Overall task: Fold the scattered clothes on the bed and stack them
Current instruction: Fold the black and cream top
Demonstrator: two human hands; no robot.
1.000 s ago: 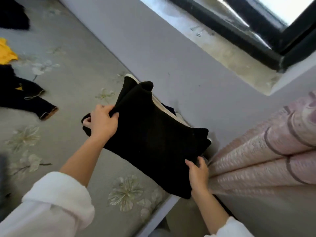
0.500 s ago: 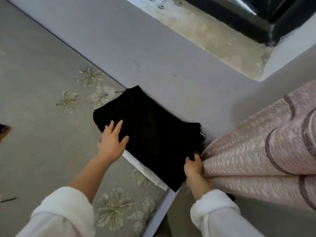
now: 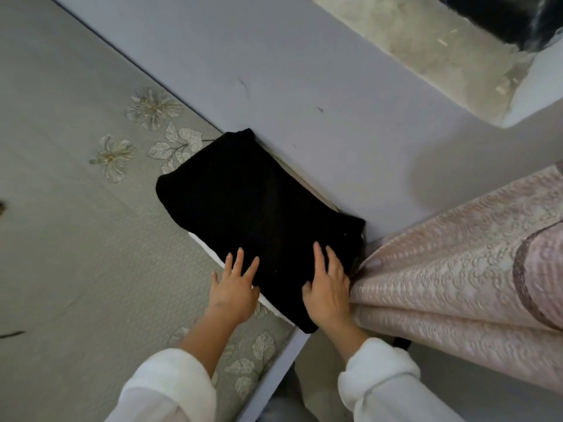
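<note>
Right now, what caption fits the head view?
Left hand and right hand rest flat on a folded black garment on the bed.

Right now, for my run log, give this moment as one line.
step: pressing folded black garment on stack | left hand: flat on near edge | right hand: flat on top | beneath: white garment edge | place: bed corner

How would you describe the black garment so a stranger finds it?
Find the bed corner between grey wall and pink curtain. There, under the left hand and right hand, lies the folded black garment. Unlike the white piece beneath, it is black.
</note>
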